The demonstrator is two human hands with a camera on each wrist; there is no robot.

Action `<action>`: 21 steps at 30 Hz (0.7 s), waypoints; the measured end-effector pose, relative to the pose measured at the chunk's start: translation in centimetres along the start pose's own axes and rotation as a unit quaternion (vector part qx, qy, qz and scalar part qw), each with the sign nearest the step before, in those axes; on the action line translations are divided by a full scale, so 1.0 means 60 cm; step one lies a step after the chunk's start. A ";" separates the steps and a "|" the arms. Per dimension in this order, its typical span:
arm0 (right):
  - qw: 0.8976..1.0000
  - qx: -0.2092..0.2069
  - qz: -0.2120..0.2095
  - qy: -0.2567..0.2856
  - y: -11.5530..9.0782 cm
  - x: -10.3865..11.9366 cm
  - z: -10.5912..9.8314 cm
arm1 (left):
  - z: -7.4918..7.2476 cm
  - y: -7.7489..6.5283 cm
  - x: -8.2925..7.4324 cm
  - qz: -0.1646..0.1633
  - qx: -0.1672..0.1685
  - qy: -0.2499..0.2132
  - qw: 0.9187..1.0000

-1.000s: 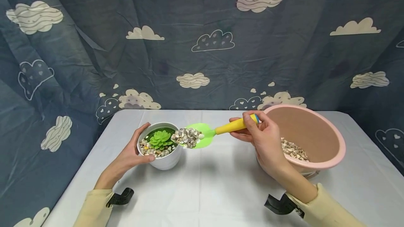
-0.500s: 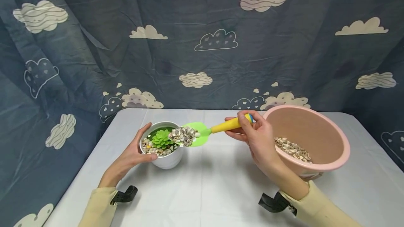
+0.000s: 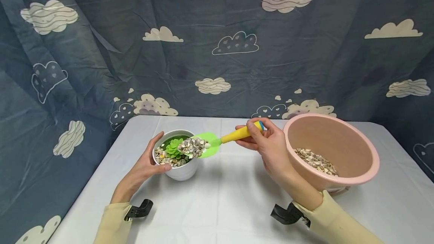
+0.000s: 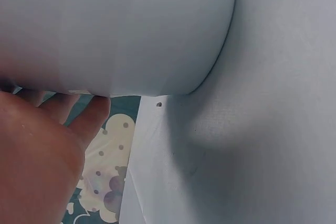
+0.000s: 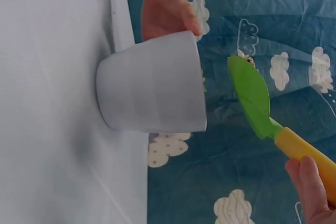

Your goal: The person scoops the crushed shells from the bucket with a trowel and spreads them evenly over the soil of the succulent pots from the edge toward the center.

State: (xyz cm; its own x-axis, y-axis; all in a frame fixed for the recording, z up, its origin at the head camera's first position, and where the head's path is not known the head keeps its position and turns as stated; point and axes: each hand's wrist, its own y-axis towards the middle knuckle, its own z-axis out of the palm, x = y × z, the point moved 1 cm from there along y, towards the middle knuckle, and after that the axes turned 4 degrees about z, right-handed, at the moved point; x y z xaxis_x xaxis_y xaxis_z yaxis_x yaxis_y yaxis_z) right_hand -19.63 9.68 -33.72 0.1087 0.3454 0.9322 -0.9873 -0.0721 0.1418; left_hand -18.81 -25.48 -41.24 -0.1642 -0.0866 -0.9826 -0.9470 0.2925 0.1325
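Worktop (image 3: pixel 234 206): a white, lightly creased surface below my forearms.
Backdrop (image 3: pixel 203 18): dark blue cloth with pale cloud shapes, hung behind the worktop and along its left side.
Pink tub (image 3: pixel 342 142): wide-mouthed, standing to my right, just beside my right hand (image 3: pixel 272 148), which together with my wrist covers part of the tub's left side.
Tub gravel (image 3: pixel 315 161): small pale and brown pieces, lying on the tub's floor.
Sleeves (image 3: pixel 113 223): cream, on both forearms; a black wrist mount (image 3: pixel 140 209) projects from each cuff.
Succulent (image 3: pixel 173 148): green rosette inside the white pot (image 3: pixel 184 170), its right side masked from above by the scoop's load.
Pot gravel (image 3: pixel 164 157): pale pieces about the plant's near and left sides, with green showing along the far side.
White pot: on the worktop, left of centre, within the grasp of my left hand (image 3: pixel 145 165).
Left fingers (image 4: pixel 93 119): spread wide around the pot, thumb on the near side and fingers against the wall opposite.
Right fingers: drawn together in a pinch on the yellow handle of the scoop (image 3: pixel 210 144), close to its blue end.
Scoop: green blade reaching leftward from my right fingers, its tip over the pot's mouth; the right wrist view shows blade and rim apart, the handle sloping upward from the blade.
Load (image 3: pixel 193 147): gravel heaped toward the blade's tip, above the pot's right side and well apart from my right fingers.
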 end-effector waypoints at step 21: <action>0.999 0.017 -0.036 -0.008 0.038 -0.026 0.042 | -0.004 0.002 -0.002 -0.005 0.004 0.020 1.000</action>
State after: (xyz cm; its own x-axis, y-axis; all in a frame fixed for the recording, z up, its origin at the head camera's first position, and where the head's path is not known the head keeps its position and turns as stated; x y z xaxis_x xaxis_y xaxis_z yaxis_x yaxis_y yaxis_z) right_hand -21.78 6.62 -34.00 0.1809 0.3353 0.9246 -0.9723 -0.0804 0.2194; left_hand -18.98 -25.65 -41.05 -0.1666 -0.1270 -0.9778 -0.9462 0.2996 0.1223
